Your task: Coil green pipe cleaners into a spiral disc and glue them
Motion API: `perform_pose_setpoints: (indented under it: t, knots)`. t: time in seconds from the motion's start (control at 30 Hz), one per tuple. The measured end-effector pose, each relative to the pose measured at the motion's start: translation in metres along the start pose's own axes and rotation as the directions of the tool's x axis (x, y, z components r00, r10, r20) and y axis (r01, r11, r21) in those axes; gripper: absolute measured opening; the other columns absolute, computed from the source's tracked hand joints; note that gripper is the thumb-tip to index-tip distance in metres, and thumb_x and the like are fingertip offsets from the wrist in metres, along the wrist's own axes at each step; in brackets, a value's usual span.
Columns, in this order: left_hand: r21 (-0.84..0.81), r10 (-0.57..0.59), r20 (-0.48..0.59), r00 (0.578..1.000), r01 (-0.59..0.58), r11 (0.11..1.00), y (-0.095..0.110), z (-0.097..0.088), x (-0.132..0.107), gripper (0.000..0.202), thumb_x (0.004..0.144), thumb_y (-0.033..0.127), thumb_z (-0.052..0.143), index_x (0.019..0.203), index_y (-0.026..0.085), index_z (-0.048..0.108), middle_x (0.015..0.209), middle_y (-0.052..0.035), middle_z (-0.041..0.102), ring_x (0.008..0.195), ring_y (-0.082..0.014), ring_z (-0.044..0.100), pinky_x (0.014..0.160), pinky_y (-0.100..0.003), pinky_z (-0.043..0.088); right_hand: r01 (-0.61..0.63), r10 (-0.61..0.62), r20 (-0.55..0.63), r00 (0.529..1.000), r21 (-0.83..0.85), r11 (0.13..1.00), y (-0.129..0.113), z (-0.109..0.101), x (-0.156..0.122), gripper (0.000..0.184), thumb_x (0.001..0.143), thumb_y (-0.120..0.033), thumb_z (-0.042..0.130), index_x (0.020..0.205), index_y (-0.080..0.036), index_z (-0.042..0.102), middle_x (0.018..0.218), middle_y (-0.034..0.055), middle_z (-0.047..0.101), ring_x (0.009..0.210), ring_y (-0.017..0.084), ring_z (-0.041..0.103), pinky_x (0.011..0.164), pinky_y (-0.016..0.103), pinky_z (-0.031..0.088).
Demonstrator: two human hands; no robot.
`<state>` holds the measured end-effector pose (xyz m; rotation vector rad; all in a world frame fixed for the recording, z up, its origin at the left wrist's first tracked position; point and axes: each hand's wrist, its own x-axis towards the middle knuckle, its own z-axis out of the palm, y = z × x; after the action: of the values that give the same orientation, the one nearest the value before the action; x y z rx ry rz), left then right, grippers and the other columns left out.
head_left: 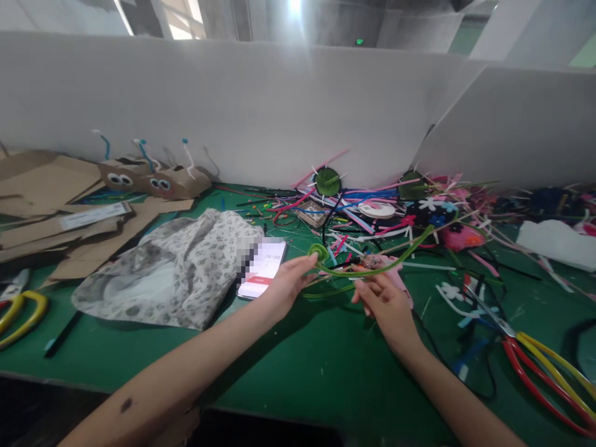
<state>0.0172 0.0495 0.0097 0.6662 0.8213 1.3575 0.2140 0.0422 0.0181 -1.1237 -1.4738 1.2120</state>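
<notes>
My left hand (287, 282) pinches the coiled end of a green pipe cleaner (372, 267), whose spiral (318, 252) sits at my fingertips. The green strand runs right and up across the table. My right hand (386, 301) is closed on a small pink craft piece (379, 264) together with the green strands, just right of the left hand. Both hands hover low over the green table mat (298, 366). A phone (261, 268) with a lit screen lies just left of my left hand.
A grey patterned cloth (177, 279) lies left of the phone. Cardboard pieces and cardboard figures with googly eyes (153, 181) sit at the far left. A heap of coloured pipe cleaners and felt flowers (395, 211) fills the back right. Scissors (535, 354) lie at right, yellow-handled ones (21, 310) at left.
</notes>
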Motion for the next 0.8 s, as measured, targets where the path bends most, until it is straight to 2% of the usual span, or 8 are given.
perform_pose_setpoints:
  t: [0.13,0.2,0.33,0.4,0.43,0.5,0.67,0.8]
  knots:
    - [0.088,-0.017,0.034,0.999,0.014,0.996,-0.006,0.0,-0.001,0.019,0.066,0.035,0.082,0.069,0.018,0.074,0.079,-0.0006,0.065,0.084,-0.014,0.056,0.081,-0.027,0.042,0.128,-0.14,-0.126,0.982,-0.096,0.987,-0.002,-0.001,-0.004,0.022,0.082,-0.042,0.066,0.09,-0.021,0.065,0.061,-0.002,0.063,0.049,0.01,0.051,0.047,0.022,0.041]
    - [0.132,-0.022,0.035,0.999,0.018,0.991,-0.009,-0.001,-0.001,0.018,0.066,0.035,0.082,0.068,0.019,0.074,0.08,-0.0001,0.064,0.084,-0.0134,0.055,0.08,-0.026,0.041,0.246,-0.285,-0.184,0.941,-0.209,0.947,-0.003,-0.003,-0.005,0.014,0.083,-0.036,0.066,0.084,-0.022,0.066,0.066,-0.0013,0.065,0.056,0.012,0.056,0.052,0.023,0.044]
    - [0.213,-0.029,0.048,0.998,0.018,0.977,-0.011,-0.003,0.0,0.018,0.067,0.037,0.081,0.067,0.019,0.075,0.086,-0.0012,0.065,0.087,-0.0141,0.055,0.08,-0.026,0.041,0.511,-0.638,-0.134,0.758,-0.486,0.709,-0.005,-0.01,-0.004,0.002,0.082,-0.025,0.068,0.082,-0.023,0.066,0.082,0.0021,0.066,0.075,0.017,0.06,0.062,0.028,0.046]
    - [0.252,-0.033,0.069,0.997,0.015,0.968,-0.011,-0.003,-0.001,0.018,0.067,0.036,0.081,0.065,0.019,0.075,0.086,-0.0018,0.065,0.088,-0.0143,0.055,0.08,-0.026,0.04,0.571,-0.728,-0.096,0.679,-0.555,0.605,-0.005,-0.014,-0.002,0.004,0.082,-0.021,0.069,0.085,-0.023,0.066,0.084,0.003,0.066,0.081,0.019,0.06,0.068,0.032,0.047]
    - [0.27,-0.036,0.082,0.996,0.012,0.963,-0.01,-0.002,-0.002,0.019,0.067,0.036,0.081,0.064,0.019,0.075,0.085,-0.0018,0.065,0.088,-0.0143,0.055,0.08,-0.025,0.04,0.573,-0.741,-0.094,0.665,-0.572,0.587,-0.004,-0.015,-0.001,0.006,0.081,-0.021,0.069,0.086,-0.023,0.066,0.085,0.0034,0.067,0.084,0.02,0.06,0.071,0.033,0.047]
    - [0.298,-0.045,0.113,0.993,0.009,0.954,-0.008,0.0,-0.003,0.018,0.067,0.035,0.081,0.063,0.018,0.075,0.086,-0.0019,0.065,0.089,-0.0143,0.055,0.08,-0.025,0.04,0.537,-0.716,-0.115,0.689,-0.583,0.61,-0.003,-0.017,0.0,0.007,0.082,-0.024,0.069,0.088,-0.023,0.066,0.088,0.0043,0.067,0.089,0.022,0.061,0.074,0.034,0.048]
    - [0.348,-0.096,0.196,0.976,0.023,0.937,-0.004,0.003,-0.008,0.016,0.068,0.035,0.08,0.069,0.019,0.077,0.098,-0.0041,0.065,0.092,-0.0165,0.057,0.082,-0.028,0.041,0.416,-0.535,-0.129,0.835,-0.489,0.767,-0.002,-0.019,0.002,0.015,0.083,-0.035,0.067,0.093,-0.024,0.067,0.098,0.0046,0.068,0.093,0.021,0.061,0.075,0.033,0.05]
    - [0.387,-0.108,0.252,0.962,0.002,0.922,-0.004,0.003,-0.008,0.012,0.068,0.032,0.081,0.072,0.021,0.078,0.099,-0.0056,0.066,0.11,-0.0219,0.053,0.094,-0.031,0.037,0.374,-0.482,-0.116,0.869,-0.484,0.791,-0.002,-0.019,0.003,0.017,0.082,-0.039,0.067,0.087,-0.022,0.065,0.08,0.0014,0.067,0.073,0.018,0.06,0.068,0.031,0.049]
